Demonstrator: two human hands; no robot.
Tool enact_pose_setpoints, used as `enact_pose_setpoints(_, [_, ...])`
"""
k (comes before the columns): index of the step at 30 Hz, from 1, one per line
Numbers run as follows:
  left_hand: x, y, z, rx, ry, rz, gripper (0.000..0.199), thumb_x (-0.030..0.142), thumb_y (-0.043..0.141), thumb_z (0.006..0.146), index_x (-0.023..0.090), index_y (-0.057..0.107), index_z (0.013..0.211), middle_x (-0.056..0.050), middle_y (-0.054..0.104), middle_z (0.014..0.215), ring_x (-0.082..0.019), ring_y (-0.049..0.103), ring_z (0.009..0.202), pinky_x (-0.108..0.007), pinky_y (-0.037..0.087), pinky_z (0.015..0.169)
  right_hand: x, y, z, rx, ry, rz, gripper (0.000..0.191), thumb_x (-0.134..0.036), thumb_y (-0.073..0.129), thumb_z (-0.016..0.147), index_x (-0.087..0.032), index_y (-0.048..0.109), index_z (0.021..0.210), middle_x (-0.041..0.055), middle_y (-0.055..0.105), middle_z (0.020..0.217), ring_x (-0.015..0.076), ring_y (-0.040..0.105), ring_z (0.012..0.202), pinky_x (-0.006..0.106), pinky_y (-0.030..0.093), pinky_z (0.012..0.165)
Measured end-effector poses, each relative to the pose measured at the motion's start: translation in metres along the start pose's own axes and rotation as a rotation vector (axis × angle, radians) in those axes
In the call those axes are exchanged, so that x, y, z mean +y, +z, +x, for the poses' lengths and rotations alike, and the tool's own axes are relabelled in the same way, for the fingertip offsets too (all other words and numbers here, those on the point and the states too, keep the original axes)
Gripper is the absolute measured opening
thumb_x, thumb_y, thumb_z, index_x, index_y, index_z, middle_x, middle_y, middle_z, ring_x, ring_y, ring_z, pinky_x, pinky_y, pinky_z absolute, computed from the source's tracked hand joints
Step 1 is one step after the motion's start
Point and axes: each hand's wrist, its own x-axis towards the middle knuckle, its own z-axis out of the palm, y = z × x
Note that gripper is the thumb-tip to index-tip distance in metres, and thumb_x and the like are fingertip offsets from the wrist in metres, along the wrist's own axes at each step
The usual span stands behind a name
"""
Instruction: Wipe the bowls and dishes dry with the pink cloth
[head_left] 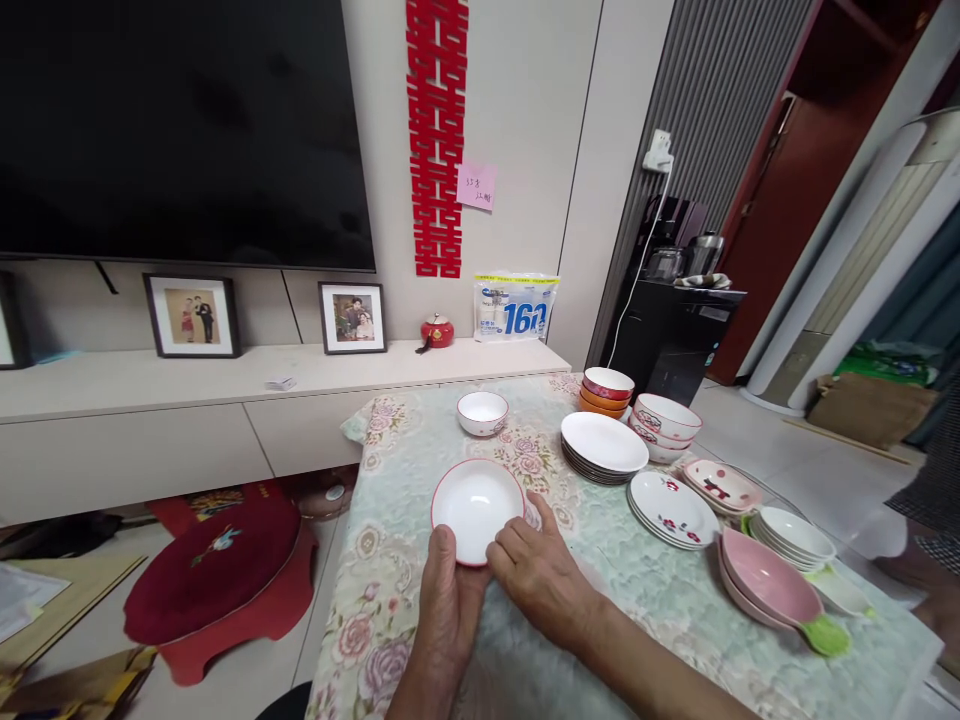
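A white bowl with a thin red rim (pixel 478 508) is held over the table, its inside facing me. My left hand (pixel 445 590) grips it from below left, thumb on the rim. At the bowl's lower right edge is my right hand (pixel 536 570), its fingers curled against the rim. Beyond them a similar white bowl (pixel 482 413) stands on the flowered tablecloth (pixel 409 480). To the right are stacked white plates (pixel 604 441), plates with red flowers (pixel 673 509) and pink strawberry-shaped dishes (pixel 771 577).
Farther right stand red and orange bowls (pixel 606 392), patterned white bowls (pixel 666 420), small white bowls (pixel 796 534) and oval dishes (pixel 721 486). A low cabinet (pixel 300 380) runs behind the table. A red stool (pixel 225 570) is at the left. Part of a person (pixel 930 540) shows at the right edge.
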Motion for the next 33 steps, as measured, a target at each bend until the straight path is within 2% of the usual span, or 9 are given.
enact_pose_setpoints(5, [0.000,0.002,0.000,-0.080,-0.013,0.033,0.062,0.056,0.076,0.074,0.019,0.065,0.122,-0.015,0.062,0.134,-0.035,0.052,0.129,-0.050,0.051,0.101,0.017,-0.008,0.001,0.036,0.009,0.057,0.023,-0.008,0.042,0.096,-0.020,0.055,0.081,-0.0006,0.060,0.075,0.0163,0.052,0.075,0.052,0.018,0.112])
enact_pose_setpoints(8, [-0.001,0.001,-0.001,-0.027,-0.058,0.145,0.058,0.050,0.078,0.074,0.023,0.062,0.123,-0.013,0.059,0.136,-0.033,0.058,0.121,-0.052,0.053,0.097,0.036,-0.006,0.002,0.051,0.069,0.080,0.020,-0.007,0.044,0.094,-0.019,0.056,0.083,0.0002,0.061,0.076,0.0168,0.054,0.077,0.048,0.023,0.109])
enact_pose_setpoints(10, [-0.004,-0.003,0.000,0.024,-0.101,0.247,0.059,0.046,0.082,0.071,0.023,0.062,0.122,-0.013,0.061,0.128,-0.029,0.063,0.108,-0.048,0.057,0.091,0.054,-0.005,0.006,0.016,0.119,0.071,0.018,-0.006,0.046,0.092,-0.019,0.057,0.087,0.0014,0.064,0.079,0.0177,0.056,0.080,0.046,0.025,0.106])
enact_pose_setpoints(14, [-0.010,-0.007,0.003,0.096,-0.127,0.394,0.055,0.036,0.088,0.064,0.019,0.065,0.111,-0.010,0.066,0.107,-0.023,0.067,0.093,-0.039,0.059,0.083,0.104,-0.005,0.023,-0.211,0.338,-0.014,0.018,-0.008,0.051,0.090,-0.019,0.062,0.099,0.0048,0.070,0.093,0.0204,0.061,0.094,0.041,0.026,0.101])
enact_pose_setpoints(20, [-0.011,-0.002,0.000,0.147,-0.152,0.405,0.044,0.031,0.085,0.067,0.016,0.067,0.104,-0.009,0.069,0.095,-0.021,0.069,0.086,-0.037,0.059,0.085,0.191,0.005,0.057,-0.275,0.557,-0.103,0.015,-0.015,0.051,0.091,-0.016,0.065,0.097,0.0104,0.073,0.094,0.0251,0.063,0.094,0.039,0.028,0.087])
enact_pose_setpoints(23, [-0.011,0.000,0.000,0.173,-0.157,0.404,0.042,0.025,0.085,0.067,0.014,0.067,0.103,-0.008,0.068,0.091,-0.020,0.069,0.083,-0.037,0.060,0.083,0.222,0.019,0.070,-0.324,0.646,-0.143,0.016,-0.018,0.052,0.092,-0.016,0.066,0.100,0.0122,0.074,0.102,0.0261,0.063,0.097,0.040,0.028,0.086])
enact_pose_setpoints(27, [-0.011,-0.001,0.004,0.191,-0.181,0.390,0.042,0.022,0.086,0.063,0.014,0.068,0.099,-0.007,0.068,0.087,-0.019,0.069,0.080,-0.033,0.060,0.080,0.241,0.042,0.080,-0.439,0.718,-0.179,0.016,-0.024,0.055,0.095,-0.017,0.067,0.102,0.0079,0.072,0.100,0.0240,0.064,0.098,0.044,0.036,0.092])
enact_pose_setpoints(30, [-0.014,-0.004,0.009,0.204,-0.194,0.376,0.042,0.022,0.089,0.059,0.015,0.070,0.095,-0.005,0.068,0.084,-0.018,0.069,0.076,-0.031,0.059,0.077,0.244,0.060,0.083,-0.525,0.740,-0.199,0.025,-0.036,0.059,0.096,-0.016,0.065,0.111,0.0064,0.068,0.109,0.0222,0.064,0.101,0.046,0.048,0.093])
enact_pose_setpoints(33, [-0.019,-0.007,0.012,0.222,-0.164,0.363,0.041,0.023,0.090,0.057,0.016,0.071,0.093,-0.004,0.068,0.082,-0.016,0.068,0.073,-0.029,0.059,0.072,0.242,0.074,0.083,-0.586,0.742,-0.208,0.032,-0.037,0.061,0.096,-0.016,0.061,0.120,0.0082,0.064,0.120,0.0221,0.064,0.103,0.044,0.054,0.090])
